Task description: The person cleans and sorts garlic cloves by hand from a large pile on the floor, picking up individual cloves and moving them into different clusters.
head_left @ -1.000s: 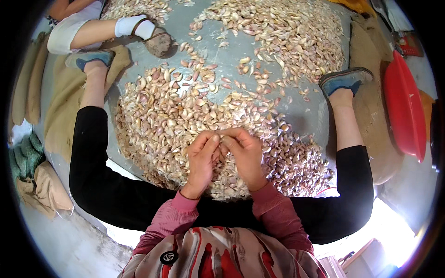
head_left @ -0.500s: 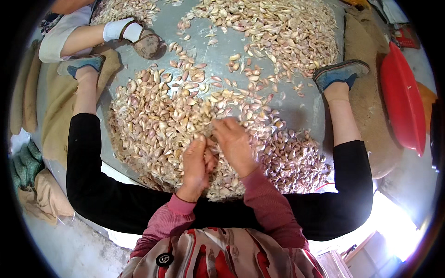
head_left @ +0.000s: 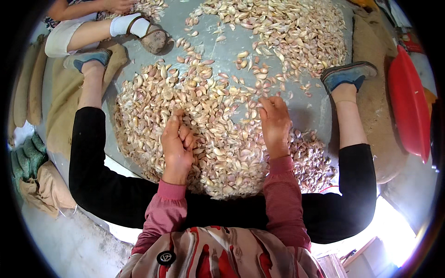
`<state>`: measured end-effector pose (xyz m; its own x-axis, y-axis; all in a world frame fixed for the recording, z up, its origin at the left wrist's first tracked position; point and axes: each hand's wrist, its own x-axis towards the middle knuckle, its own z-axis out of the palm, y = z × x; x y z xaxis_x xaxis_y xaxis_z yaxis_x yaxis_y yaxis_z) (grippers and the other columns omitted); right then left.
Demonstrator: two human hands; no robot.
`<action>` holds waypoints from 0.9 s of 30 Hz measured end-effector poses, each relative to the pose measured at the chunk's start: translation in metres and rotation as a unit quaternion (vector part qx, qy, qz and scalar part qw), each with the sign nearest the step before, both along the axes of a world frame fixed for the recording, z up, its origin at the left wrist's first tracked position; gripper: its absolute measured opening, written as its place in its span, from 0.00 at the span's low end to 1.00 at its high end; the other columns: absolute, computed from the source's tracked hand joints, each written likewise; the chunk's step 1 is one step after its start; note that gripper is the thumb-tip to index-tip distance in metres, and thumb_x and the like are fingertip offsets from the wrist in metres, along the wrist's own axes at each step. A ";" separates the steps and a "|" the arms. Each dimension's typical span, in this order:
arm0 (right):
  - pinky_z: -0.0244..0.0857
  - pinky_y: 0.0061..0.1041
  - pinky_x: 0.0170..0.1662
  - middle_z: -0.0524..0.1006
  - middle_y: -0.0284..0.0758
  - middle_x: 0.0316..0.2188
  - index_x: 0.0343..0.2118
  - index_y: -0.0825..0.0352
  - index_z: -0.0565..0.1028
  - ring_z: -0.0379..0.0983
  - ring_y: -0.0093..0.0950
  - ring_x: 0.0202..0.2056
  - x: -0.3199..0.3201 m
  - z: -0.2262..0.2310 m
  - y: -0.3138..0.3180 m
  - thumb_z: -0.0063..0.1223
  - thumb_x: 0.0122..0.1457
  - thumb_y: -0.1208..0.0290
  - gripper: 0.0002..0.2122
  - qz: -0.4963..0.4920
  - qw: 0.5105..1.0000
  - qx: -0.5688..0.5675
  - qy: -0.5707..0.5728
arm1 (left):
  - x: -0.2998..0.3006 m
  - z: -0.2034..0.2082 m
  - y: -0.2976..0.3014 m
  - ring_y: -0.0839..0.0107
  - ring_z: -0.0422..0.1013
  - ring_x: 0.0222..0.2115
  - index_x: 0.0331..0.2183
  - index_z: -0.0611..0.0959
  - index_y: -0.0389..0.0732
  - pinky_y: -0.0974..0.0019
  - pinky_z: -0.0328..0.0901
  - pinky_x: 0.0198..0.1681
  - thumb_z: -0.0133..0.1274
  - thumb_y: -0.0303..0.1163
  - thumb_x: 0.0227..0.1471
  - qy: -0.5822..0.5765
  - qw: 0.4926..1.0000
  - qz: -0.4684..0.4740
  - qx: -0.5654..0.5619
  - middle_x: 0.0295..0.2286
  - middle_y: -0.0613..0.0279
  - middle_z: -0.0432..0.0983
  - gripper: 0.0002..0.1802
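A broad heap of loose garlic cloves lies between my outstretched legs. My left hand hovers over the heap's left part, its thumb and index finger pressed together and the other fingers curled. Whatever the left fingertips may pinch is too small to name. Further right, my right hand is bent over the heap's edge near a bare grey patch. Its fingers are drawn together and pointing down at the cloves, and their tips hide anything between them.
Another pile of cloves spreads at the far right on the grey surface. A co-worker's shoe and hand are at the far left. Burlap sacking and a red basin stand to the right.
My hands were close together over the middle of the heap. They have parted, the left going left and the right moving right and slightly away. A co-worker's hand has come into view.
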<state>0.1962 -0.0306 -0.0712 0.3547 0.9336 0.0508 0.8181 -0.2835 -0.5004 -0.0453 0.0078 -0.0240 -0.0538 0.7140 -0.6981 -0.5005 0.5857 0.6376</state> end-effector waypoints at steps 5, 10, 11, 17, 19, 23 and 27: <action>0.68 0.33 0.41 0.74 0.35 0.33 0.38 0.63 0.76 0.72 0.35 0.38 -0.007 0.006 -0.001 0.58 0.49 0.77 0.12 -0.018 0.999 -0.021 -0.019 | 0.019 0.007 -0.016 0.84 0.47 0.11 0.41 0.78 0.40 0.76 0.43 0.13 0.45 0.38 0.64 -0.044 0.993 -0.111 -0.020 0.13 0.76 0.54 0.13; 0.69 0.26 0.38 0.78 0.38 0.33 0.40 0.66 0.77 0.76 0.29 0.33 -0.027 0.011 -0.009 0.55 0.54 0.78 0.10 -0.070 0.908 0.038 0.412 | 0.035 0.002 -0.031 0.84 0.48 0.11 0.41 0.79 0.39 0.77 0.44 0.12 0.48 0.35 0.62 -0.070 0.983 -0.166 -0.043 0.13 0.76 0.56 0.11; 0.69 0.25 0.37 0.79 0.38 0.33 0.40 0.66 0.77 0.76 0.28 0.33 -0.034 0.022 -0.006 0.54 0.55 0.79 0.09 -0.082 0.874 0.020 0.478 | 0.037 0.002 -0.033 0.84 0.48 0.11 0.41 0.79 0.39 0.77 0.44 0.12 0.49 0.35 0.62 -0.071 0.980 -0.182 -0.035 0.13 0.76 0.57 0.11; 0.69 0.30 0.42 0.78 0.39 0.38 0.45 0.65 0.76 0.75 0.35 0.37 -0.043 0.020 0.001 0.54 0.56 0.78 0.13 0.027 0.963 0.044 0.264 | 0.042 0.008 -0.049 0.85 0.57 0.12 0.36 0.79 0.38 0.77 0.50 0.15 0.49 0.33 0.61 -0.026 0.975 -0.220 -0.026 0.16 0.73 0.66 0.08; 0.68 0.33 0.45 0.77 0.39 0.41 0.47 0.64 0.75 0.74 0.37 0.40 -0.056 0.012 0.012 0.55 0.55 0.77 0.15 0.066 0.972 0.090 0.206 | 0.048 0.001 -0.072 0.85 0.57 0.13 0.35 0.79 0.39 0.77 0.53 0.16 0.49 0.32 0.61 0.006 0.979 -0.204 0.019 0.17 0.72 0.68 0.07; 0.59 0.36 0.56 0.71 0.35 0.53 0.50 0.62 0.74 0.61 0.39 0.57 -0.102 0.016 0.048 0.58 0.53 0.74 0.19 0.207 0.966 0.024 0.151 | 0.053 0.036 -0.084 0.83 0.62 0.19 0.35 0.79 0.35 0.76 0.59 0.23 0.52 0.28 0.59 0.075 0.906 -0.330 0.253 0.19 0.71 0.68 0.06; 0.56 0.44 0.58 0.70 0.32 0.54 0.47 0.57 0.77 0.57 0.42 0.59 -0.104 0.035 0.022 0.59 0.50 0.72 0.18 0.332 0.937 -0.035 0.100 | 0.051 0.059 -0.083 0.81 0.65 0.24 0.35 0.79 0.34 0.74 0.62 0.28 0.53 0.26 0.58 0.008 0.880 -0.424 0.215 0.23 0.67 0.72 0.05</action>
